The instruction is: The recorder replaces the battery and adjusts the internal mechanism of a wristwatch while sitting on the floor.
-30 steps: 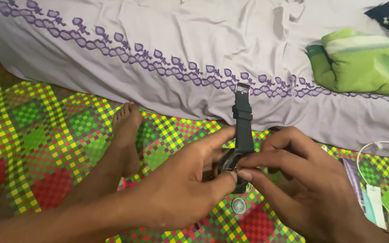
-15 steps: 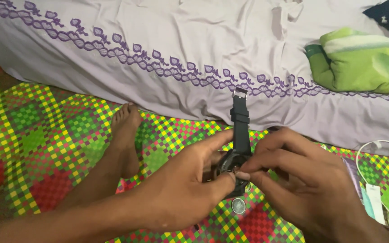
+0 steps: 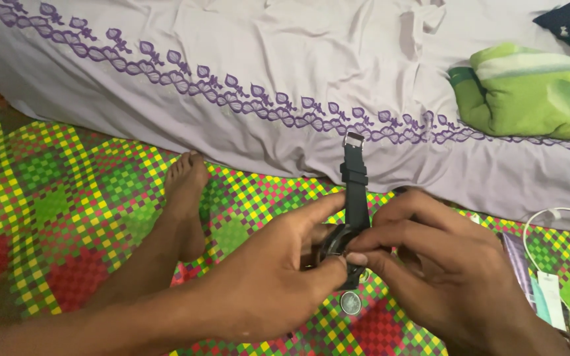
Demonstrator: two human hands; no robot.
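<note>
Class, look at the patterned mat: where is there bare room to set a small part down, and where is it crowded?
Free: the checkered mat left of the foot, below the lilac sheet. A smaller patch lies between foot and left hand. Crowded: around both hands on the watch, with a coin-like disc beneath. Right of the right hand, a white cable and tags fill the mat.

Light was soft and even, dimmer at the near left (faint shadows only); focus stayed fairly sharp
</note>
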